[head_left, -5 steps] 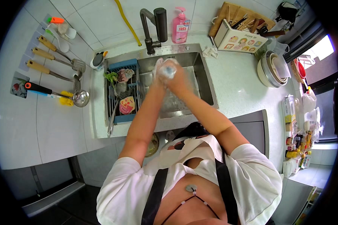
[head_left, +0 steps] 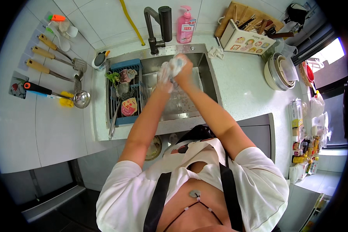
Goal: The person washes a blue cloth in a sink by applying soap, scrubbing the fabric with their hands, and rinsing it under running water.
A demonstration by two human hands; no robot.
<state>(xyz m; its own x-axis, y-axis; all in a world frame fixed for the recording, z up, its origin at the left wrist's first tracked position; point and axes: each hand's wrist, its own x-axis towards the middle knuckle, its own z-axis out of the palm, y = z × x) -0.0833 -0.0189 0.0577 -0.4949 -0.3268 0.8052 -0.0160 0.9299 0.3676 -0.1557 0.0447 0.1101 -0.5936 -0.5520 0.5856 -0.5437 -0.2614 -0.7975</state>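
Stainless steel lines the one sink (head_left: 210, 83) before us, and above its basin we see two hands brought together: the left hand (head_left: 164, 79) and the right hand (head_left: 185, 69), with one mass of white lather (head_left: 174, 66) spread over and between them. Both hands touch the lather, but motion blur and foam cover the fingers, so we cannot fairly tell how far open either hand is, or whether anything solid lies within. At the sink's left side we count one blue rack (head_left: 124, 120) carrying several small items, among them one pink-and-yellow piece (head_left: 129, 107). Behind the basin stand one dark faucet (head_left: 165, 25) and, just to its right, one pink pump bottle (head_left: 185, 30) on the pale bench (head_left: 241, 87). Farther right on the bench is one white holder (head_left: 246, 38) packed with utensils. On the left wall we count three wooden-handled tools (head_left: 42, 52) and, below them, one black-handled ladle (head_left: 81, 99).
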